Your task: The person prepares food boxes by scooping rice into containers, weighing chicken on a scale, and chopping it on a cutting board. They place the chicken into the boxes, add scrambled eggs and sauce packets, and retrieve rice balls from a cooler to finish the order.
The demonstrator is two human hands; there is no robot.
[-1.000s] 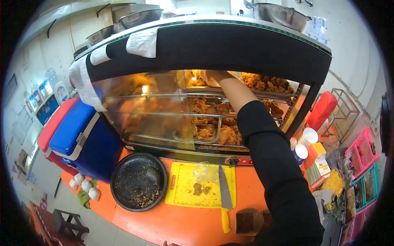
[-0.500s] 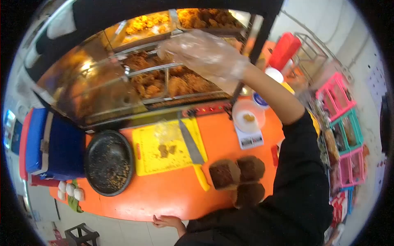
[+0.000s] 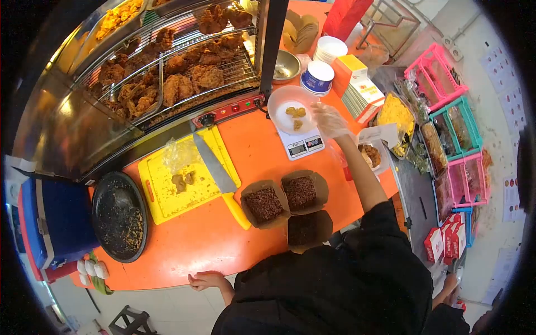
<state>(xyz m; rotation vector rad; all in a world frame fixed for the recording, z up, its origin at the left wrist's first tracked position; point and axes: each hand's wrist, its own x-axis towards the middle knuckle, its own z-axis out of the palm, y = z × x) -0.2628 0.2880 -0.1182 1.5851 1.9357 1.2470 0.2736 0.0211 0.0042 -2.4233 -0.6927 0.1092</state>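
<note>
While the gloved right hand (image 3: 329, 120) hovers with fingers spread, the white bowl (image 3: 278, 106) beside it holds two golden fried pieces (image 3: 295, 113). The left hand (image 3: 204, 279) lies open on the counter (image 3: 190, 245) edge.

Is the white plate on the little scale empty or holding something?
Not empty: the white plate on the scale holds a few small fried pieces.

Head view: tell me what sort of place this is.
Most likely a fried-chicken takeaway stall. A glass warming cabinet holds racks of fried chicken, a digital scale carries a plate of pieces by the gloved right hand, and three filled paper boxes sit on the orange counter.
</note>
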